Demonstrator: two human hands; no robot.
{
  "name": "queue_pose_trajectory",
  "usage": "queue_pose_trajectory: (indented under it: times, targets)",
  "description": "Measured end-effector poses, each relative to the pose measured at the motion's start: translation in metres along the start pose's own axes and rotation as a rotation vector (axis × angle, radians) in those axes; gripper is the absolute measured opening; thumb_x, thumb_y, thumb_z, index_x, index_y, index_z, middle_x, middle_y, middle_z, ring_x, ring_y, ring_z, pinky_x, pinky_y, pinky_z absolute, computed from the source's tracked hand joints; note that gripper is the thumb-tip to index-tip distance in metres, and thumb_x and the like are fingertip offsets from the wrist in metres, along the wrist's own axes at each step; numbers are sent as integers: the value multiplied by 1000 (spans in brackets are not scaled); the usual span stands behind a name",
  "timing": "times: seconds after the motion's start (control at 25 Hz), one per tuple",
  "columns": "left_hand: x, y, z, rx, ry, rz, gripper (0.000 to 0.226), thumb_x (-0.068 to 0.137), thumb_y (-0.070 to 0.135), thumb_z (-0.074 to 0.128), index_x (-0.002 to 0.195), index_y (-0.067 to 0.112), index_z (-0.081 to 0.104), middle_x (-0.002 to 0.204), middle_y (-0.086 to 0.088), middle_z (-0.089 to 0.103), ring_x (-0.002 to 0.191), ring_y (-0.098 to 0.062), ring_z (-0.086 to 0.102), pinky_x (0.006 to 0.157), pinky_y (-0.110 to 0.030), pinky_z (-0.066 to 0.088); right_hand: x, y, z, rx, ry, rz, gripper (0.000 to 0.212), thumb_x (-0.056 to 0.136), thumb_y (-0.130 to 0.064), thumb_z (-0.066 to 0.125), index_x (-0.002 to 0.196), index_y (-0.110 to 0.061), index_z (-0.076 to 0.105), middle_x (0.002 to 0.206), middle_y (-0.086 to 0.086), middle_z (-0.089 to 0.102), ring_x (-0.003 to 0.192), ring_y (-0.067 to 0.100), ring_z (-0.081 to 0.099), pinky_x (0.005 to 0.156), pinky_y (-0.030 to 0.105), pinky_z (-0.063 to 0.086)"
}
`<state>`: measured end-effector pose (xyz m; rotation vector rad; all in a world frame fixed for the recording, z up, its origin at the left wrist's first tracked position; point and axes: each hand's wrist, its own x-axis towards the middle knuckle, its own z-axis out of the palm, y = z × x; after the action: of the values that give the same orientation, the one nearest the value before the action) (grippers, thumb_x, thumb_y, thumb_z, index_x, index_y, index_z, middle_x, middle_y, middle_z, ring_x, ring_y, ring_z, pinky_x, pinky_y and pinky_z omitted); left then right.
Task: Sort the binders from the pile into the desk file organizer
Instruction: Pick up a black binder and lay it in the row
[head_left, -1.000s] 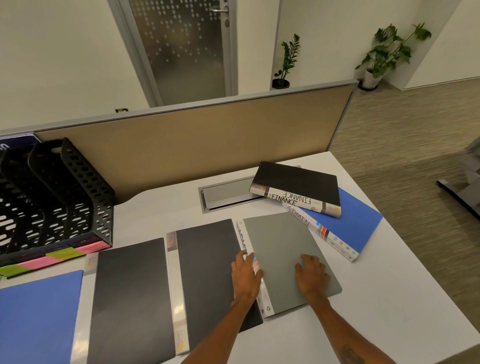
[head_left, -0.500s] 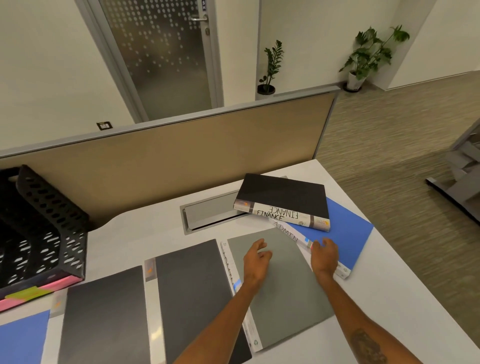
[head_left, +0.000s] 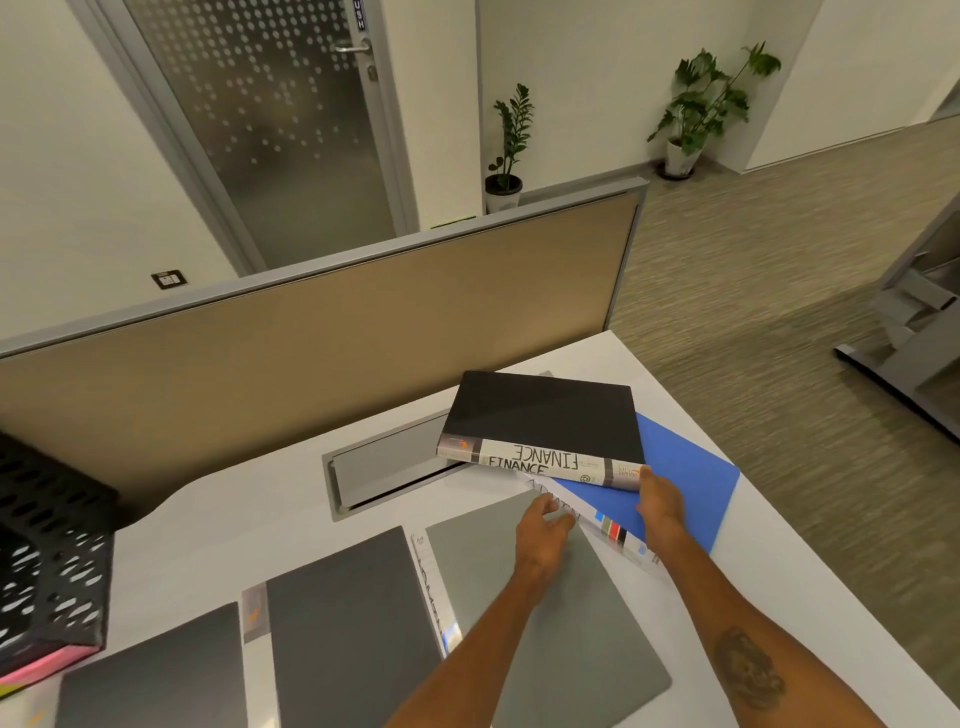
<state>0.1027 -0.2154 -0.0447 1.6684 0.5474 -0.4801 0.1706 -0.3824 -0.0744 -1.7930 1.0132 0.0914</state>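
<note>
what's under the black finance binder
A blue binder with a white labelled spine, sticking out right and front, plus part of the grey desk hatch. The black FINANCE binder hides the rest.

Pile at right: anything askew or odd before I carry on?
Yes. The black binder lies skewed on the blue binder, not squared with it, and its left corner overhangs the desk hatch. The right hand touches its spine end; the left hand is at the blue binder's spine. No damage shows.

The left hand and right hand reach forward.
</note>
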Motion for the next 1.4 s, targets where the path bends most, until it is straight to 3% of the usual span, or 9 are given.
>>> queue_pose_trajectory:
  times: [0.16, 0.28, 0.4, 0.52, 0.76, 0.92, 1.08, 1.2, 1.4]
  targets:
    - [7, 14, 12, -102, 108, -73, 56, 95, 27, 58, 146, 19, 36, 147, -2, 46, 133, -22, 46, 110, -35, 38, -3, -8, 4, 124, 39, 44, 50, 97, -46, 48, 114, -1, 60, 114, 17, 61, 104, 32, 62, 91, 41, 53]
    - [13, 23, 22, -237, 128, -131, 56, 93, 32, 60, 143, 17, 38, 138, -5, 53, 124, -24, 53, 107, -37, 43, -14, -11, 4, 197, 17, 15, 38, 94, -40, 56, 103, -4, 62, 109, 13, 65, 95, 27, 64, 75, 35, 57]
    - [14, 29, 22, -539, 126, -192, 42, 93, 29, 62, 130, 14, 49, 122, -6, 61, 109, -23, 62, 98, -36, 52, -38, -8, 5, 408, -69, 17, 30, 90, -24, 65, 114, -7, 57, 113, 11, 62, 95, 26, 65, 66, 30, 58]
    - [13, 32, 13, -792, 111, -189, 34, 92, 17, 64, 123, 8, 54, 120, -15, 65, 106, -31, 65, 93, -42, 55, -60, 0, 4, 494, -177, -6, 50, 89, -16, 66, 135, -20, 48, 122, 9, 58, 96, 27, 67, 70, 33, 60]
    - [-18, 44, -5, -784, 172, -34, 36, 88, 10, 67, 120, 10, 50, 115, -11, 63, 97, -27, 68, 77, -35, 61, -101, 1, -3, 617, -233, -20, 56, 91, -11, 62, 143, -18, 42, 123, 12, 59, 95, 25, 67, 75, 34, 58]
    - [-47, 53, -23, -747, 194, 77, 32, 89, 10, 66, 116, 15, 51, 110, -7, 63, 95, -23, 68, 81, -37, 60, -131, -5, -4, 684, -244, -59, 59, 90, -14, 63, 143, -22, 40, 126, 14, 59, 98, 26, 67, 81, 39, 57]
    - [-75, 49, -47, -707, 163, 170, 34, 90, 9, 63, 122, 16, 53, 113, -5, 65, 96, -18, 68, 77, -32, 61, -163, -6, -6, 627, -210, -150, 62, 92, -20, 59, 147, -26, 31, 119, 6, 57, 98, 21, 66, 76, 34, 56]
    - [-102, 38, -74, -676, 136, 253, 32, 91, 10, 62, 122, 17, 54, 111, -2, 66, 95, -15, 68, 76, -30, 61, -189, -2, -3, 554, -183, -214, 62, 93, -21, 57, 148, -23, 29, 112, -2, 54, 99, 17, 61, 85, 38, 55]
    - [-143, -4, -131, -686, 127, 296, 33, 90, 13, 63, 122, 18, 59, 112, -1, 69, 98, -16, 69, 84, -34, 60, -235, 19, 10, 418, -106, -325, 52, 95, -25, 55, 143, -21, 38, 128, 1, 49, 106, 18, 55, 76, 31, 53]
